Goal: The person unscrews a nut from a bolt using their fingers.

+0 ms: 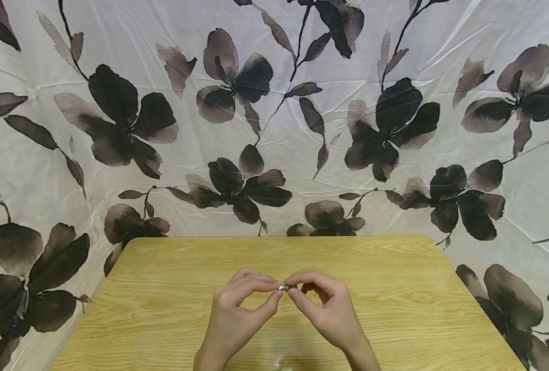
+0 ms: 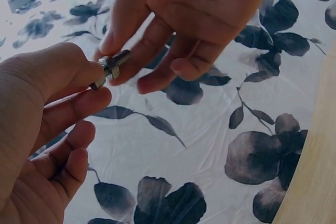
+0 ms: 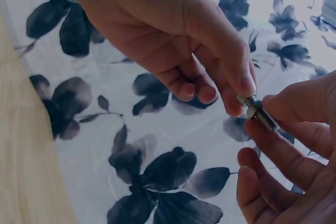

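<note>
A small metal bolt (image 1: pixel 289 287) with a nut on it is held level between both hands above the table. The left hand (image 1: pixel 239 309) pinches its head end between thumb and forefinger. The right hand (image 1: pixel 326 308) has thumb and forefinger around the nut and threaded part. In the left wrist view the threads of the bolt (image 2: pixel 123 57) show beside the nut (image 2: pixel 112 68), with the left hand (image 2: pixel 50 85) at the left and the right hand (image 2: pixel 184 17) above. The right wrist view shows the nut (image 3: pixel 254 110) between the left hand (image 3: pixel 168 30) and the right hand (image 3: pixel 299 145).
A wooden table (image 1: pixel 163 268) with light yellow grain lies beneath the hands. White cloth (image 1: pixel 311 149) with dark printed flowers hangs behind the table and along both its sides.
</note>
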Tool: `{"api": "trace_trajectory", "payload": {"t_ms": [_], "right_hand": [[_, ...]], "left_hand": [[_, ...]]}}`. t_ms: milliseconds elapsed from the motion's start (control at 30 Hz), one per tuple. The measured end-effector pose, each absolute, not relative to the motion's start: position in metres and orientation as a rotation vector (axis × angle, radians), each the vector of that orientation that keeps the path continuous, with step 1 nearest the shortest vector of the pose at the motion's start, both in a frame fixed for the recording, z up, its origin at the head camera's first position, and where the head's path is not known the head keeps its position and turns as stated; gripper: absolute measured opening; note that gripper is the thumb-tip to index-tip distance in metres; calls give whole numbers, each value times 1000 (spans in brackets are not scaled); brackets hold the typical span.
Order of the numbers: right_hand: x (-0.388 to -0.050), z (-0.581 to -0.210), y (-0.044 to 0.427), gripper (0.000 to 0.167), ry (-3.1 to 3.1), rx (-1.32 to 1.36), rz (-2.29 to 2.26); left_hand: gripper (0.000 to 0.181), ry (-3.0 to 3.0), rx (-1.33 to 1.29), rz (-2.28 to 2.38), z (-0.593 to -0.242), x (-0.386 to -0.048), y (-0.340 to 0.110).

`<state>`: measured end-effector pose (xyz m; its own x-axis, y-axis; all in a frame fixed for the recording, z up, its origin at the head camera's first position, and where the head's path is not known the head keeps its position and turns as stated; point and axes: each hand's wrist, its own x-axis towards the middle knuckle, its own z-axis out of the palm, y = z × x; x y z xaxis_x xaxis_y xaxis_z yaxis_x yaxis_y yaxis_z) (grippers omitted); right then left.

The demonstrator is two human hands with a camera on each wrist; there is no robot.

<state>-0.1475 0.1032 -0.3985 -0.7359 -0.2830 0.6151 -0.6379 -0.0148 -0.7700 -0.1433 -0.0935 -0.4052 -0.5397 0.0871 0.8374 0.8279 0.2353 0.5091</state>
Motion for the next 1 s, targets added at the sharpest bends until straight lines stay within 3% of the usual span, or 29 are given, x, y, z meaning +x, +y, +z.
{"api": "trace_trajectory", "payload": {"t_ms": [200, 500, 1000], "right_hand": [[-148, -398, 103, 25, -1872, 1033, 1810], [-146, -396, 104, 13, -2259, 677, 1875], [-145, -396, 103, 12, -2214, 809, 1868]], "left_hand": [[21, -1812, -842, -1353, -405, -144, -93], [32, -1805, -839, -1357, -405, -143, -92], [18, -1790, -857, -1349, -405, -144, -93]]}}
